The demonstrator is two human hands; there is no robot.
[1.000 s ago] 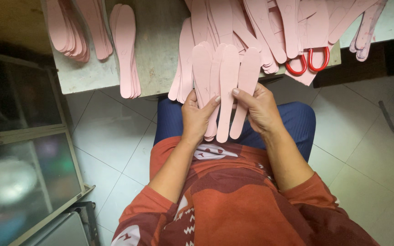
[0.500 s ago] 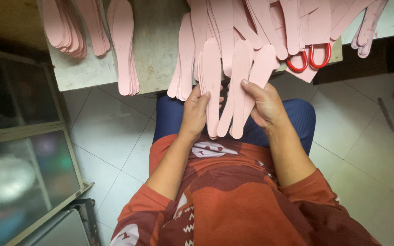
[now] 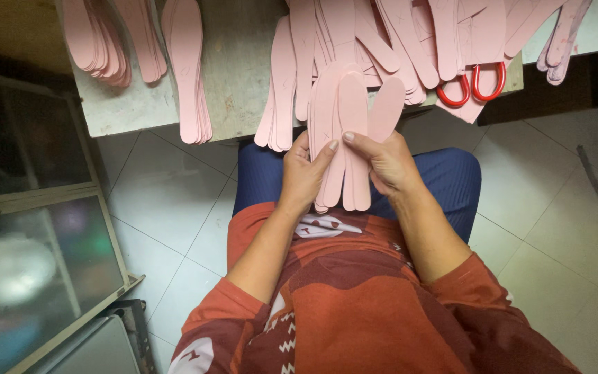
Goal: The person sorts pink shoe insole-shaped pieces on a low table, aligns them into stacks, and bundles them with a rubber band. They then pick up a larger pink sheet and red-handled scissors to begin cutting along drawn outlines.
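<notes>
Both hands hold a bunch of pink insole-shaped cut-outs (image 3: 347, 118) upright over my lap, just off the table's near edge. My left hand (image 3: 306, 173) grips the bunch from the left, fingers laid across its front. My right hand (image 3: 385, 163) clasps it from the right, thumb on top. The bunch is squared into a narrow stack, with one insole tip leaning out to the right.
A grey table (image 3: 237, 76) carries more pink insoles: stacks at the far left (image 3: 105, 38), a stack hanging over the edge (image 3: 188, 76), and a loose heap (image 3: 410, 34). Red-handled scissors (image 3: 475, 83) lie at the right. A metal-framed glass cabinet (image 3: 36, 208) stands to my left.
The fanned insoles have been gathered into a tighter stack between my hands. Both hands have closed in toward each other around it.
</notes>
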